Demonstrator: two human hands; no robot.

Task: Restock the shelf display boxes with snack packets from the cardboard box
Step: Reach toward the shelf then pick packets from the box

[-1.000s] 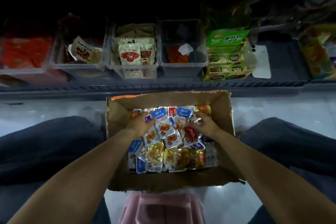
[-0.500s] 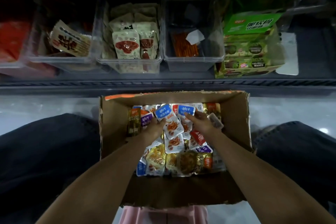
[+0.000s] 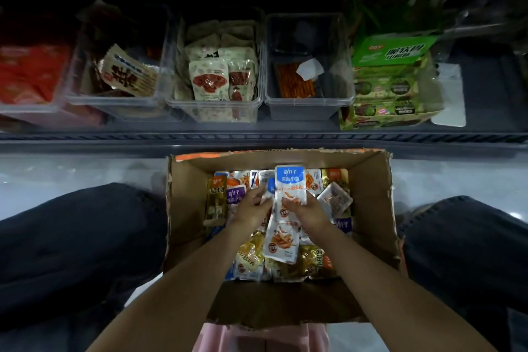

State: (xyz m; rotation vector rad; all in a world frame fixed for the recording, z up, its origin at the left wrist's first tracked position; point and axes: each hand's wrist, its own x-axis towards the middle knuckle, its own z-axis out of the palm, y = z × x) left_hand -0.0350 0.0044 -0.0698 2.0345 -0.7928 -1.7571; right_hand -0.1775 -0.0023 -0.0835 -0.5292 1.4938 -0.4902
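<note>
Pink object [image 3: 257, 337]: at the bottom edge, partly under the near wall of the cardboard box; I cannot tell what it is.
Legs [image 3: 71, 237]: in dark trousers, one knee on each side of the box, over a pale glossy floor [image 3: 57, 174].
Cardboard box [image 3: 185, 223]: open on top with a torn rim, standing between the knees just in front of the shelf.
Snack packets [image 3: 251, 260]: a loose heap on the bottom of the box, in white, blue, gold and purple wrappers.
Left hand [image 3: 251, 208]: inside the box, fingers curled, pinching the left edge of the blue-topped packet.
Right hand [image 3: 308, 211]: grips the same packet from the right, thumb across its lower front.
Blue-topped packet [image 3: 290, 183]: upright above the heap, between both hands.
White packet [image 3: 281, 243]: tilted just below the hands; I cannot tell whether it is held.
Shelf [image 3: 257, 137]: its dark ribbed edge runs across beyond the box.
Clear bins: four side by side on the shelf.
- Red-packet bin [image 3: 28, 107]: leftmost.
- Second bin [image 3: 114, 101]: holds a tilted packet.
- Third bin [image 3: 214, 103]: full of white-and-red packets.
- Fourth bin [image 3: 308, 108]: almost empty, with one orange packet.
Green carton [image 3: 394, 51]: right of the bins, lid raised.
</note>
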